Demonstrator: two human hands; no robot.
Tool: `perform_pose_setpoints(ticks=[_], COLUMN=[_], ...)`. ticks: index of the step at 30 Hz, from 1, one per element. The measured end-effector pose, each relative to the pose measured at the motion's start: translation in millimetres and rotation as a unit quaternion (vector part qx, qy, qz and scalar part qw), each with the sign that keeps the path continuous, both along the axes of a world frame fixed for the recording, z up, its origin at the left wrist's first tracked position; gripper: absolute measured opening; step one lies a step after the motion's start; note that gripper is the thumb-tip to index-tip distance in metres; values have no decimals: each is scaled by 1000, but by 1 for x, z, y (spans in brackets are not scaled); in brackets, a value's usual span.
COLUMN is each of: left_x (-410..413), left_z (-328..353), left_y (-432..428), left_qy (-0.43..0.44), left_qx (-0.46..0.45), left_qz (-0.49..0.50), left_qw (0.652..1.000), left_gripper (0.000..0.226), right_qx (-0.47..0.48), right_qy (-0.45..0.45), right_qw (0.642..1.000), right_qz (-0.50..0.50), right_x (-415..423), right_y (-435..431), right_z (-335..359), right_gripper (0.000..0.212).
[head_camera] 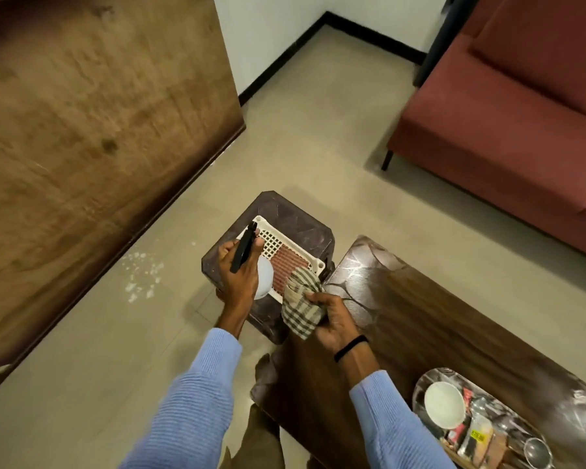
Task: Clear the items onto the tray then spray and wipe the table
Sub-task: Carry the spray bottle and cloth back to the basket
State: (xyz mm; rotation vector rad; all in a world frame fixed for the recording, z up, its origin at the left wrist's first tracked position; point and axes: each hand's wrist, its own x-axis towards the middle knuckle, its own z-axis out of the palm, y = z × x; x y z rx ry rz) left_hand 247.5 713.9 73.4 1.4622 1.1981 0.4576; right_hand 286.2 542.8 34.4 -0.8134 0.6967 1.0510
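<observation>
My left hand (236,272) grips a spray bottle (263,279) with a white body and a black nozzle head, held over a white lattice basket (278,245) on a dark stool (285,211). My right hand (332,319) clutches a crumpled checked cloth (300,309) just right of the bottle, at the end of the dark wooden table (437,326). A shiny metal tray (427,377) sits at the lower right of the table, loaded with a white bowl (444,404), a glass (537,450) and packets.
A large brown wooden panel (92,130) fills the left side. A red sofa (521,113) stands at the upper right. White specks (142,275) lie on the beige floor beside the panel. Open floor runs between sofa, stool and wall.
</observation>
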Motion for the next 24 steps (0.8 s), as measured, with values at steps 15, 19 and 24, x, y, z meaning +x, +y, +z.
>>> perform_pose_setpoints(ticks=[15, 19, 24], left_x=[88, 93, 91], left_z=[-141, -167, -184], left_y=[90, 100, 103], left_qy=[12, 7, -2], left_qx=[0, 4, -18], left_qz=[-108, -126, -126], left_qw=[994, 992, 992], left_gripper=[38, 30, 38], right_qx=[-80, -178, -447], right_qy=[-28, -113, -283], right_qw=[996, 977, 830], right_qz=[-1, 29, 178], right_x=[83, 75, 66], right_y=[94, 103, 112], right_z=[-156, -183, -184], right_gripper=[40, 36, 37])
